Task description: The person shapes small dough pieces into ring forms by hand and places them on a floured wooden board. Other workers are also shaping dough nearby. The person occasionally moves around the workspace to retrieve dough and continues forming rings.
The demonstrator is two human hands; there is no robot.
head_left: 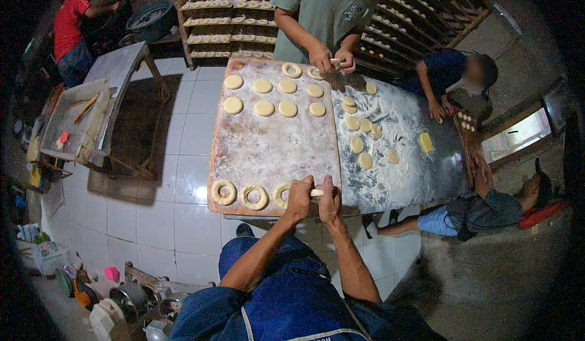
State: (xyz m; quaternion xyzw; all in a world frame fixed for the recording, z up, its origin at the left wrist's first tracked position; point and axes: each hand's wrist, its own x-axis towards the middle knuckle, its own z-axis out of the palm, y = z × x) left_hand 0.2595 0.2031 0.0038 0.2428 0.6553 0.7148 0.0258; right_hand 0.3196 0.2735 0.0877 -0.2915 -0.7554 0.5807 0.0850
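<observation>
My left hand and my right hand are closed on a piece of dough between them, at the near right corner of a floured wooden board. Most of this piece is hidden by my fingers, so its full shape does not show. Beside my left hand lies a dough ring, partly covered by it. Further left are two more dough rings, one in the middle and one at the corner. Several flat dough discs lie in two rows across the far half of the board.
A co-worker in a green shirt handles dough across the table. More dough discs and a yellow scraper lie on the floured metal tabletop. Other people sit at right. Racks of dough rings stand behind; a side table is left.
</observation>
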